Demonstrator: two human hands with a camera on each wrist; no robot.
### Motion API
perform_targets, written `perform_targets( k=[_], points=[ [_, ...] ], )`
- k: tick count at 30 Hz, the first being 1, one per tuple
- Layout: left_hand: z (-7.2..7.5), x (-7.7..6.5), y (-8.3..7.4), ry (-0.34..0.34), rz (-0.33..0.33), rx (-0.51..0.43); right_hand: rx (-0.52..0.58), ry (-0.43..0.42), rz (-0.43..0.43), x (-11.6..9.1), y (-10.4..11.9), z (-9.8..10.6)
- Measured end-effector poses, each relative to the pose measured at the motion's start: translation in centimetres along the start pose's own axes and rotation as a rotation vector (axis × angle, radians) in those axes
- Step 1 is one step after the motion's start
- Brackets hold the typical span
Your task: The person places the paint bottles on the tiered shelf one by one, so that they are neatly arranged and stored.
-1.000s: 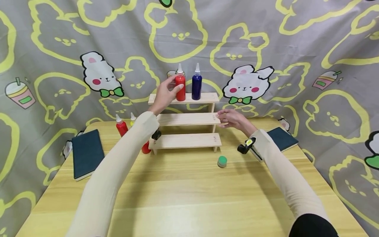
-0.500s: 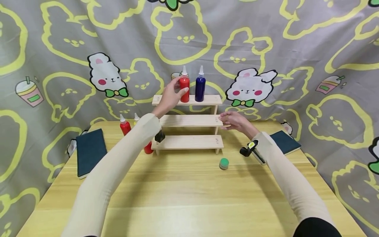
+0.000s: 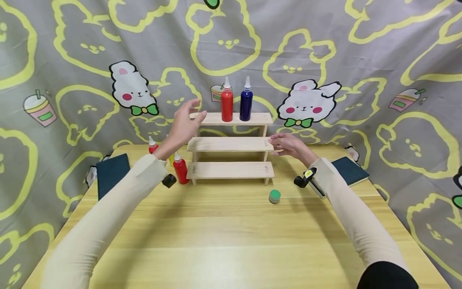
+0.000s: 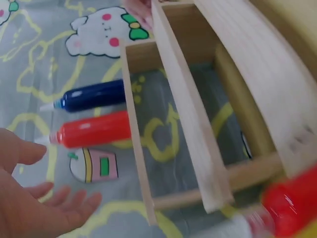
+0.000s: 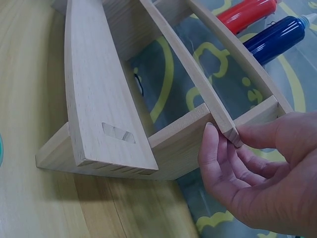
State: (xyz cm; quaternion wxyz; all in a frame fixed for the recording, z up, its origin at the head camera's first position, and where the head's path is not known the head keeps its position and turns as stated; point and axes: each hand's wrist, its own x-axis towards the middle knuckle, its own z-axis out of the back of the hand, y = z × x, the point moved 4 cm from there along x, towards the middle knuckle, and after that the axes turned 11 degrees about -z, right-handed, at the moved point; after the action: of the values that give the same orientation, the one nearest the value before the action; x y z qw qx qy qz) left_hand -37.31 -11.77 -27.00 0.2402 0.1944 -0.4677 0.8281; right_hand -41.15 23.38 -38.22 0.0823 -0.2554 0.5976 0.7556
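A three-tier wooden shelf rack (image 3: 231, 170) stands toward the back of the table. On its top board a red squeeze bottle (image 3: 227, 105) and a dark blue squeeze bottle (image 3: 246, 105) stand upright, side by side and slightly apart. My left hand (image 3: 183, 126) is left of the red bottle, holding nothing; its fingers and thumb are spread in the left wrist view. In the right wrist view, my right hand (image 5: 262, 173) pinches the right end of the middle board between thumb and fingers.
Left of the rack are another red bottle (image 3: 181, 170), a yellow bottle (image 3: 171, 160) and a further red one (image 3: 153, 145), partly hidden by my left arm. A green-lidded jar (image 3: 274, 196) sits in front. Dark notebooks (image 3: 112, 172) lie at both sides. A patterned curtain (image 3: 231, 48) hangs behind.
My left hand has let go of the red bottle on the top board and moved left of it. The right hand stays at the middle board. The view has shifted slightly.
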Motion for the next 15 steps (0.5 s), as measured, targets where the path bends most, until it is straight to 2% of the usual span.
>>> perform_targets(
  k=[3,8,15],
  points=[
    [1.3,-1.6,0.7,0.001,-0.035,-0.031,0.007,0.002,-0.001,0.0,-0.1,-0.1],
    [2.6,-4.0,1.9,0.009,-0.085,-0.051,0.033,0.0,-0.009,-0.1,0.0,0.1],
    [3.7,-7.6,3.9,-0.003,-0.101,-0.003,0.039,0.009,-0.006,0.0,0.0,-0.1]
  ],
)
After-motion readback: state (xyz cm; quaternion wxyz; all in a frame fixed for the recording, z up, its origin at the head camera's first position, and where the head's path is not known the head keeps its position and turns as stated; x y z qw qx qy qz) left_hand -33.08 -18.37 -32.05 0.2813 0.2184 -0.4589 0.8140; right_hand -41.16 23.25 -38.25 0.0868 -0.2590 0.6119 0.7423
